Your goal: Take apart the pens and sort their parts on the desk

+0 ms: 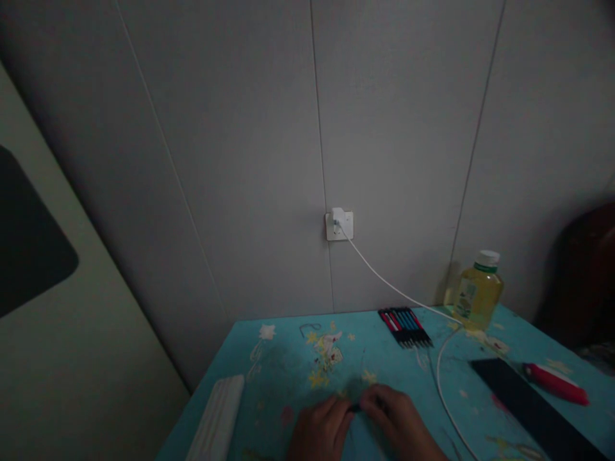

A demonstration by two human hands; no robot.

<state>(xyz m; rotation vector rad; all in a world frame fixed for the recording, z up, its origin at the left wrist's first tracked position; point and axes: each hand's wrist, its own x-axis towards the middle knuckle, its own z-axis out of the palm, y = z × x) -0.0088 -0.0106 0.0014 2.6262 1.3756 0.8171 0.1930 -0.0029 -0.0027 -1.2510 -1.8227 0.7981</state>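
Our left hand (323, 425) and right hand (394, 415), fingers nearly closed, pinch a dark piece (354, 408) along nine-to-three o'clock; pens (406, 328) lie at one o'clock, nearer the right.

Dark piece (355, 408) largely hidden by both hands (323, 426) (391, 415)

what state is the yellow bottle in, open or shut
Shut: a white cap sits on the neck of the yellow bottle, which stands upright on the table.
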